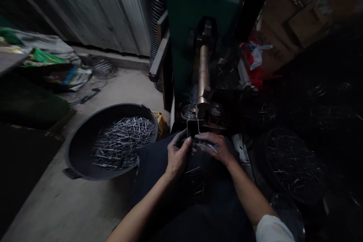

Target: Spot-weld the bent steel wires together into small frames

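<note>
In front of a copper-coloured machine arm (pixel 203 70), my two hands hold a thin bent metal wire (pixel 187 127) whose upper part reaches the arm's lower tip. My left hand (pixel 177 153) pinches one leg of it between thumb and fingers. Close beside it, my right hand (pixel 217 145) is closed on the other leg, and loose metal rods (pixel 210 146) stick out from its fingers. The fingertips are dark and partly in shadow. More wire pieces (pixel 195 176) lie on the dark cloth over my lap.
To the left, a large black basin (pixel 69 147) holds a heap of metal rods (pixel 121 141). A small round dish (pixel 187 112) of tiny metal parts sits beside the arm. Another dark container (pixel 295 162) of wire pieces stands right. The green machine body (pixel 181 15) rises ahead.
</note>
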Tool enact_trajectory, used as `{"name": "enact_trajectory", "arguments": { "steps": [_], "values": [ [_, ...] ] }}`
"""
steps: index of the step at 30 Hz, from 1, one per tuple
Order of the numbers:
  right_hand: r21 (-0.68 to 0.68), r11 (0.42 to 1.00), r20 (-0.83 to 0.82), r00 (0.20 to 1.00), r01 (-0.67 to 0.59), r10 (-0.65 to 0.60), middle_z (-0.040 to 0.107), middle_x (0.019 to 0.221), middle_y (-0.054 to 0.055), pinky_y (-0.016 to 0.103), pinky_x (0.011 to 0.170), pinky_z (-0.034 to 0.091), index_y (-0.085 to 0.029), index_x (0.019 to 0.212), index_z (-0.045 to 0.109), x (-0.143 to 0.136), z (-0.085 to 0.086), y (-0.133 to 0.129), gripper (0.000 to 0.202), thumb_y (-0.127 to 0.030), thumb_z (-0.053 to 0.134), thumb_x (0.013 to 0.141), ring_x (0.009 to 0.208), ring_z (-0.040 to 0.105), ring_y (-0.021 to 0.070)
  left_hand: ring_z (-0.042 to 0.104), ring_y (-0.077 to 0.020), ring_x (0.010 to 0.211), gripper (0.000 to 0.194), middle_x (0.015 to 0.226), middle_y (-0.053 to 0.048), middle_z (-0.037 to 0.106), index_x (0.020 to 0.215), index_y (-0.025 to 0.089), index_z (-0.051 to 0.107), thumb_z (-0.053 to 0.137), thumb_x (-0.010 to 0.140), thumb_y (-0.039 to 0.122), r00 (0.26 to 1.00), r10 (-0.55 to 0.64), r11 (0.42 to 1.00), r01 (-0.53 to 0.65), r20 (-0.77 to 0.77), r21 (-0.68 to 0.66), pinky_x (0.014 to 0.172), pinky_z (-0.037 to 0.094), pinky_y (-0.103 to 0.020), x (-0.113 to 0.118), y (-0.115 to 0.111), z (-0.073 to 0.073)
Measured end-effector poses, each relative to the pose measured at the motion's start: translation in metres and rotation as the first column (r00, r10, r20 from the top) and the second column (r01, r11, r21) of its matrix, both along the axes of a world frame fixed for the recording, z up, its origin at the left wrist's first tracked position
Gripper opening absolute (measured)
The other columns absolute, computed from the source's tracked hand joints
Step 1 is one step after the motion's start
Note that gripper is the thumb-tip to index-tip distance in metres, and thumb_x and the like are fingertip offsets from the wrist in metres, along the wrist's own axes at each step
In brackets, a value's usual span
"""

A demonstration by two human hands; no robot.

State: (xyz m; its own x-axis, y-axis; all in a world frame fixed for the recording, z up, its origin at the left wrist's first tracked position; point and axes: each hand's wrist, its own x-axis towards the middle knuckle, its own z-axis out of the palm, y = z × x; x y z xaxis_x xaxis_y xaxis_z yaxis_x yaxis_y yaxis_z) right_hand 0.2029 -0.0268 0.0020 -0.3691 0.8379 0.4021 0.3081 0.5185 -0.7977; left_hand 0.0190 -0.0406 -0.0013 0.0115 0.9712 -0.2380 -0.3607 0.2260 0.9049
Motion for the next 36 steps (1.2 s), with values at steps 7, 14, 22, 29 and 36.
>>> {"name": "enact_trajectory", "arguments": {
  "steps": [7, 14, 22, 29, 36],
  "values": [
    [0.004, 1.0, -0.009, 1.0, -0.005, 0.005, 0.075, 0.117, 0.008, 0.033, 0.096, 0.057, -0.024, 0.122, 0.071, -0.001, 0.003, -0.001, 0.031, -0.028, 0.072, 0.091, 0.109, 0.072, 0.02, 0.062, -0.0122, 0.053, 0.062, 0.064, 0.0, 0.067, 0.135, 0.014, 0.058, 0.076, 0.082, 0.041, 1.0, -0.011, 1.0, 0.011, -0.002, 0.001, 0.053, 0.051, -0.022, -0.002, 0.0, 0.0],
    [0.017, 1.0, -0.014, 1.0, -0.013, 0.014, 0.076, 0.115, 0.009, 0.032, 0.096, 0.057, -0.023, 0.121, 0.071, -0.002, 0.006, 0.0, 0.031, -0.025, 0.072, 0.091, 0.108, 0.072, 0.0195, 0.062, -0.012, 0.052, 0.062, 0.065, 0.0, 0.067, 0.135, 0.012, 0.057, 0.075, 0.083, 0.041, 1.0, -0.021, 1.0, 0.021, 0.003, -0.008, 0.053, 0.051, -0.022, -0.004, 0.0, 0.001],
    [-0.024, 1.0, -0.015, 1.0, -0.008, 0.008, 0.076, 0.115, 0.007, 0.033, 0.094, 0.058, -0.025, 0.122, 0.071, -0.003, 0.005, 0.005, 0.031, -0.028, 0.071, 0.091, 0.107, 0.072, 0.0206, 0.062, -0.0115, 0.051, 0.055, 0.067, 0.002, 0.066, 0.127, 0.015, 0.062, 0.078, 0.08, 0.04, 0.999, 0.008, 1.0, -0.008, 0.032, 0.0, 0.051, 0.05, -0.021, -0.003, 0.007, -0.001],
    [-0.108, 0.988, -0.008, 0.994, 0.11, -0.111, 0.076, 0.11, 0.005, 0.032, 0.088, 0.057, -0.026, 0.121, 0.069, -0.005, 0.0, 0.005, 0.031, -0.035, 0.071, 0.091, 0.101, 0.073, 0.0206, 0.062, -0.0112, 0.056, 0.05, 0.08, -0.002, 0.07, 0.12, 0.018, 0.067, 0.079, 0.077, 0.04, 0.998, 0.004, 0.999, -0.002, -0.059, 0.032, 0.052, 0.05, -0.022, -0.005, 0.017, -0.005],
    [-0.063, 0.956, -0.017, 0.957, 0.288, -0.289, 0.073, 0.086, 0.002, 0.028, 0.077, 0.053, -0.02, 0.089, 0.071, 0.004, 0.003, 0.036, 0.016, -0.036, 0.073, 0.089, 0.08, 0.069, 0.0173, 0.056, -0.0095, 0.046, 0.049, 0.064, 0.005, 0.06, 0.12, 0.016, 0.063, 0.076, 0.08, 0.04, 1.0, -0.019, 0.994, 0.021, -0.016, 0.109, 0.045, 0.048, -0.02, 0.003, 0.062, 0.002]
  ]
}}
